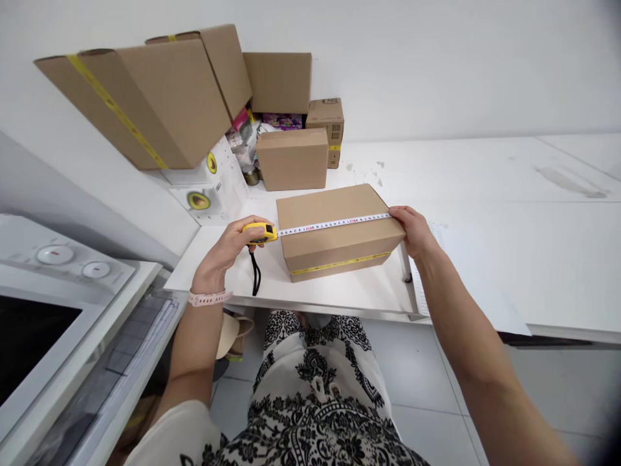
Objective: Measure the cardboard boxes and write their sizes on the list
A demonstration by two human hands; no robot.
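Observation:
A closed brown cardboard box (334,246) with a yellow tape band lies on the white table (485,194) in front of me. My left hand (233,249) is closed around a yellow tape measure case (261,232) at the box's left end, its black strap hanging down. The white tape blade (334,225) runs across the box top. My right hand (412,230) pinches the blade's end against the box's right edge.
Several cardboard boxes (160,97) stand stacked at the back left against the wall, with a smaller box (292,158) and packaged goods among them. A white appliance (53,304) with dials sits to my left. Paper sheets (436,233) lie right of the box.

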